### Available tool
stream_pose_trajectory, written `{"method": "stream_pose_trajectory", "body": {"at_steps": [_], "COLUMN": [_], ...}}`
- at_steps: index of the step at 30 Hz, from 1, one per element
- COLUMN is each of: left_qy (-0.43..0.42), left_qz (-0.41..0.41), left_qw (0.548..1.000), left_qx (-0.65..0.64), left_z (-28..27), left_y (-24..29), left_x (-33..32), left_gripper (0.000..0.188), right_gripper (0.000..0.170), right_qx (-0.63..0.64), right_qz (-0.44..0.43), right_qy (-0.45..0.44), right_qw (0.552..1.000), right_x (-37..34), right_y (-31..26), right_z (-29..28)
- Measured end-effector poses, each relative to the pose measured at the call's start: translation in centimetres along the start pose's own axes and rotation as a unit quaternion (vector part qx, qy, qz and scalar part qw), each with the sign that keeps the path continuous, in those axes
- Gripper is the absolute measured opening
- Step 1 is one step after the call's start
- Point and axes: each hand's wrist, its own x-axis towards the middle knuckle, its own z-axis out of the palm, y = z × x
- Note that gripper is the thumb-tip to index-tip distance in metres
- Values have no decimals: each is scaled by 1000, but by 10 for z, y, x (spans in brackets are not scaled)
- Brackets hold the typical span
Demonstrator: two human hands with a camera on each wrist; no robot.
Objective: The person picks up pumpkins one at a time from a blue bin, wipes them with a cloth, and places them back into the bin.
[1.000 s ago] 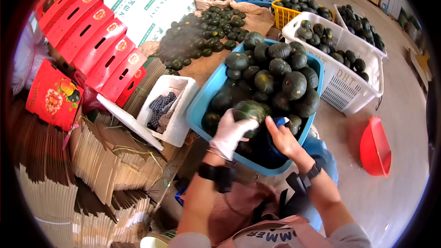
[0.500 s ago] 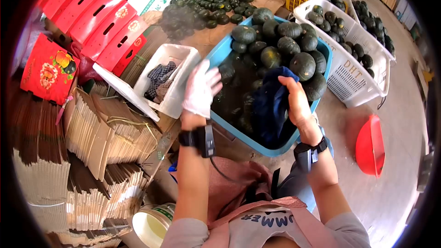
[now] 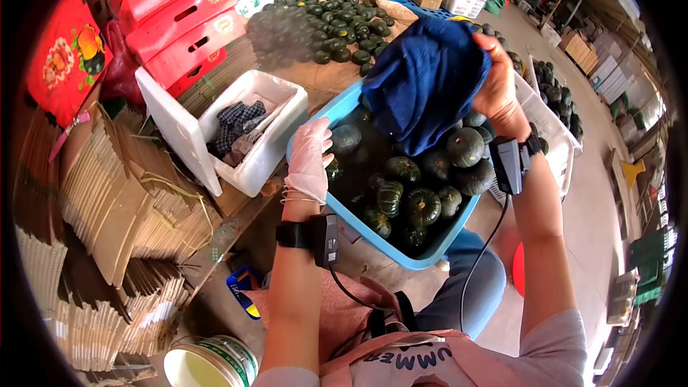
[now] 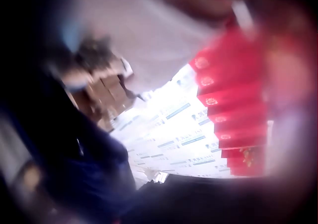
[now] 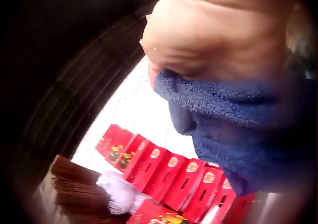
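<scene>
A dark blue towel hangs raised over the far part of a blue tub, its terry weave showing in the right wrist view. My bare right hand grips its right-hand edge. Round dark green pumpkins fill much of the tub; those nearest me look wet and glossy, while the towel hides others behind it. At the tub's left rim is my left hand in a pale glove, fingers loosely bent and overlapping the rim, holding no pumpkin. The left wrist view is blurred, with dark blue cloth along its left side.
Left of the tub stands a white foam box with checked cloth inside. Red cartons and flattened cardboard are stacked further left. More pumpkins lie on brown sheeting beyond. A white crate stands right; a bucket sits near my feet.
The left hand let go of a pumpkin, opened beside the tub and is now at its left rim. The right hand has lifted the towel from inside the tub up and away from me.
</scene>
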Motion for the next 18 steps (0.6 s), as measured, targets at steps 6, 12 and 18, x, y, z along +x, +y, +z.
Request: {"method": "stream_pose_trajectory", "body": {"at_steps": [6, 12, 18], "left_qy": [18, 35, 3], "left_qz": [62, 85, 123], "left_qw": [996, 992, 990], "left_qx": [-62, -85, -74], "left_z": [-25, -38, -41], "left_y": [31, 46, 56], "left_x": [-14, -33, -50], "left_gripper": [50, 38, 35], "right_gripper": [45, 53, 61], "right_qx": [-135, -717, -703], "right_qz": [271, 553, 541], "right_qy": [95, -174, -249], "right_qw": [948, 387, 388], "right_x": [31, 66, 57], "right_y": [85, 220, 292], "right_z": [-76, -79, -98]}}
